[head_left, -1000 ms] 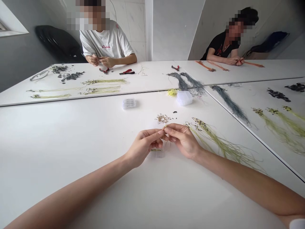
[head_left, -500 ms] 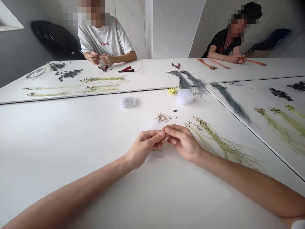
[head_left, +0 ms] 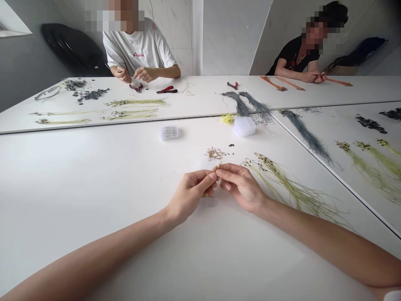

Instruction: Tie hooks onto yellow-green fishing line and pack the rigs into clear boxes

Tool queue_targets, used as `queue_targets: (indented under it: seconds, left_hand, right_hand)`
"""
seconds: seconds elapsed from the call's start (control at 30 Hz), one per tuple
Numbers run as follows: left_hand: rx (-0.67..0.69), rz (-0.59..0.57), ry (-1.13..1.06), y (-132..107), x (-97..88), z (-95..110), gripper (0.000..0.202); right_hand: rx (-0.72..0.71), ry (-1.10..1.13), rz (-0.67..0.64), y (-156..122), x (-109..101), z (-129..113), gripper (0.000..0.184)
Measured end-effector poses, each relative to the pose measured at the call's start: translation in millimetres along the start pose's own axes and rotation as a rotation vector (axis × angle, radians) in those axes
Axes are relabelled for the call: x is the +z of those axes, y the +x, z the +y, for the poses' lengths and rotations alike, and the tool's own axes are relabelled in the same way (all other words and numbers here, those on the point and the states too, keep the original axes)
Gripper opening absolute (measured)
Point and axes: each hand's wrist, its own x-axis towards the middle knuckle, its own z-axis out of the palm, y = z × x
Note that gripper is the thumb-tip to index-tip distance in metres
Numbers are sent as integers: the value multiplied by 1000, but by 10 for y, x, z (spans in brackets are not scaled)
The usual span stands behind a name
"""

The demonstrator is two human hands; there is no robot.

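Our left hand [head_left: 190, 195] and right hand [head_left: 242, 184] meet fingertip to fingertip, both pinching a short yellow-green line [head_left: 218, 165] poking up between them; a bundle of lines [head_left: 294, 192] lies beside our right wrist.

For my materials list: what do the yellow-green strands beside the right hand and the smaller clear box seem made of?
Yellow-green strands: probably thin nylon or similar line, matte; they lie fine, limp and fanned out. Smaller clear box: likely hard transparent plastic, glossy; the white table shows through its walls.
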Motion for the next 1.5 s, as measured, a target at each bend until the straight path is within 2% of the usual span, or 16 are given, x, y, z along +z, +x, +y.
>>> queue_targets:
  seconds: [0.27, 0.67, 0.9, 1.1, 1.27, 1.5]
  left_hand:
    - [-65, -106, -54, -19, 5, 10, 21]
    - [-112, -53, 98, -24, -43, 67, 30]
    - [-131, -112, 105, -9, -52, 104, 30]
    - [-139, -53, 321, 49, -201, 220, 31]
    - [-76, -50, 374, 65, -281, 330, 35]
    - [75, 25, 519, 26, -222, 299, 33]
  right_hand:
    - [-59, -48, -28, 37, -24, -77, 9]
    - [-46, 27, -33, 63, -55, -164, 8]
    - [-1, 33, -94, 85, -88, -191, 10]
    - [72, -28, -169, 85, -101, -255, 12]
    - [139, -98, -237, 78, -110, -264, 12]
    - [181, -165, -259, 62, -95, -242, 15]
